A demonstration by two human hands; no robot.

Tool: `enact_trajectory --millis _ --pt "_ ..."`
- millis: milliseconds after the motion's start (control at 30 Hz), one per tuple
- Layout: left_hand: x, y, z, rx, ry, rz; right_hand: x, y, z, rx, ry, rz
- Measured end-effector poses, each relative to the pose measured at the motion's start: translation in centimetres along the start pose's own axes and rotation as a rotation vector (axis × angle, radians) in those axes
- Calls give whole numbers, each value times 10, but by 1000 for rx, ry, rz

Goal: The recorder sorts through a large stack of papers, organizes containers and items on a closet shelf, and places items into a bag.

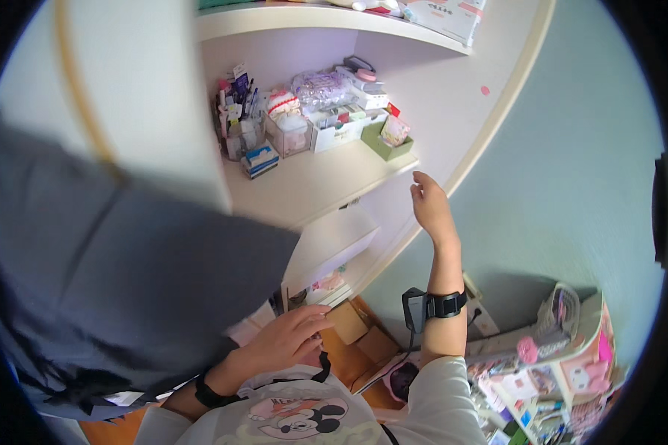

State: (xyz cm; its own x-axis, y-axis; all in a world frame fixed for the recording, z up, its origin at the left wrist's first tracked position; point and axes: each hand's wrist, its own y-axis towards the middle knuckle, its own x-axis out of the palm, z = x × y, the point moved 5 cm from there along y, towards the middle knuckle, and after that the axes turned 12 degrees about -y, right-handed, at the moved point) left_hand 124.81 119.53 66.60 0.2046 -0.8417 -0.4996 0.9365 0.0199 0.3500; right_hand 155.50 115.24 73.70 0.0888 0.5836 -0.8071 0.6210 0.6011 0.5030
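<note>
My right hand (pixel 431 206) is raised beside the front right edge of the white shelf (pixel 326 187). Its fingers are slightly bent, with the thumb apart and nothing between them. Just beyond the fingertips, a green open box (pixel 382 146) on the shelf holds a pink patterned packet (pixel 395 130). Low in front of my chest, my left hand (pixel 286 343) has its fingers stretched out and grips nothing visible. A black strap (pixel 323 365) hangs just beside its fingertips. Dark grey fabric (pixel 141 274) covers much of the left side, close to my left forearm.
The shelf carries a pen holder (pixel 239 111), a blue and white box (pixel 260 160), a clear bin (pixel 289 137) and a white organiser (pixel 341 132). Below is an angled white panel (pixel 332 241). Cardboard boxes (pixel 349 324) lie on the floor; a cluttered desk (pixel 549 371) stands right.
</note>
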Motion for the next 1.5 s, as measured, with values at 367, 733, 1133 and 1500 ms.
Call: enact_trajectory --millis 367,733,1133,1500 --pt "-18 95 -21 55 168 296 63 156 25 -276 -154 -156" --pt "-36 130 -40 18 231 470 139 192 26 -787 -394 -157" --pt "-34 143 -47 -18 233 469 142 187 30 -765 -375 -69" --pt "-31 139 -47 -44 223 495 137 190 27 -755 -363 14"
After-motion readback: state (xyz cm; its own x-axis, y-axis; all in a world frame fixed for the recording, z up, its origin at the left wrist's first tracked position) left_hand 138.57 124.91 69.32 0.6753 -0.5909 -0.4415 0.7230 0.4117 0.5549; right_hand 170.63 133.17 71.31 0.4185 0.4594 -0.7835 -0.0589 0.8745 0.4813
